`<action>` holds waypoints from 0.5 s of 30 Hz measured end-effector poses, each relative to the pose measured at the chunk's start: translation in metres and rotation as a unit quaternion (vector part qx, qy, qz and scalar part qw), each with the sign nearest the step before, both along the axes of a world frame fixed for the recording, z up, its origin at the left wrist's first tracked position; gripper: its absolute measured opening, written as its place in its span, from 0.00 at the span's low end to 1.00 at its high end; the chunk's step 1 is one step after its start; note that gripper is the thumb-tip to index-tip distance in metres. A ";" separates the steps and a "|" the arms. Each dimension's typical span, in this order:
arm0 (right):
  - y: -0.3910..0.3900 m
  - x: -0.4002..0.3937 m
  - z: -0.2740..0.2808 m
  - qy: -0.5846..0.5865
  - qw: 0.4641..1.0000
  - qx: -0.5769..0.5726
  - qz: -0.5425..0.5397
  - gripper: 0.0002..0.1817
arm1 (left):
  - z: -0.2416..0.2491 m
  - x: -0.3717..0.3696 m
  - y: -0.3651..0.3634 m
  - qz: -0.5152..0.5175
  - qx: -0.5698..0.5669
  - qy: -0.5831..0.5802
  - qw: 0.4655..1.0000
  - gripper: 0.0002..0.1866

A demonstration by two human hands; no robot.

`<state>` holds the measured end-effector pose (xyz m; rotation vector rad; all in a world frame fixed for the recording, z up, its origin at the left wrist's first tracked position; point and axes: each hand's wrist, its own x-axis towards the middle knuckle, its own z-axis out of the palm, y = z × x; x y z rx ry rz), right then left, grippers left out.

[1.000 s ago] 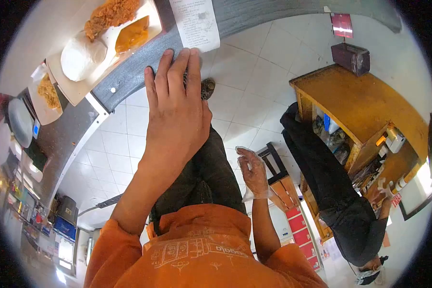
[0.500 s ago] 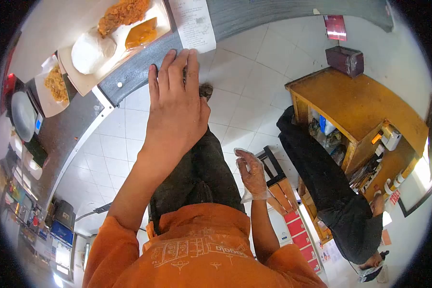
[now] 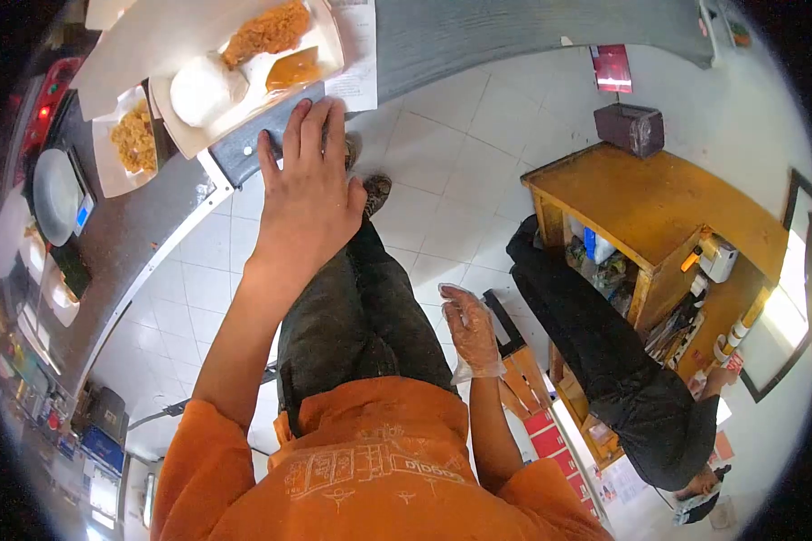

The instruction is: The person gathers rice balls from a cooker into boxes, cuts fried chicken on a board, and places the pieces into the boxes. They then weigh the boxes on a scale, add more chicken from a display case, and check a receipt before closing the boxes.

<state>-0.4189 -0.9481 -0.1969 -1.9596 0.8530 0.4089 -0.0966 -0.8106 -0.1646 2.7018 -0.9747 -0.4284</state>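
Note:
My bare left hand (image 3: 305, 194) is at the counter's edge with its fingers apart, its fingertips just below an open paper food box (image 3: 185, 144). In the box are a white rice mound (image 3: 200, 90), a piece of fried chicken (image 3: 266, 32) and an orange-brown sauce packet (image 3: 293, 70). A printed receipt (image 3: 359, 63) lies at the box's right side, partly covered by it. My right hand (image 3: 471, 329), in a clear plastic glove, hangs low beside my leg. Its fingers are loosely bent and apart, holding nothing.
A smaller box of fried chicken (image 3: 133, 140) and a scale with a round plate (image 3: 59, 194) stand on the left counter (image 3: 140, 239). At the right, a co-worker in black (image 3: 595, 334) is beside a wooden desk (image 3: 641, 203). A wooden stool (image 3: 519, 379) stands near my right hand.
My left hand has shifted left from the receipt's lower edge toward the box. The receipt is now partly under the box. My view has turned slightly; the right hand still hangs.

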 end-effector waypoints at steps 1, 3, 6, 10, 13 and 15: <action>0.000 0.001 0.000 -0.001 1.000 -0.001 0.002 0.15 | 0.000 0.001 0.001 -0.003 -0.001 0.003 1.000 0.45; 0.002 0.003 0.001 -0.004 1.000 0.006 0.004 0.15 | -0.002 0.001 0.004 -0.003 -0.002 0.006 1.000 0.45; 0.007 0.010 0.005 -0.004 1.000 0.011 -0.008 0.15 | -0.006 -0.001 0.007 0.005 -0.013 -0.003 1.000 0.45; 0.012 0.013 0.008 0.008 1.000 0.010 -0.002 0.15 | -0.013 -0.003 0.011 0.015 -0.017 -0.016 1.000 0.45; 0.018 0.012 0.007 -0.001 1.000 -0.002 0.012 0.15 | -0.017 -0.011 0.020 0.030 -0.074 -0.024 0.997 0.43; 0.020 0.014 0.006 -0.001 1.000 0.003 0.019 0.15 | -0.020 -0.028 0.032 0.041 -0.119 -0.034 0.991 0.41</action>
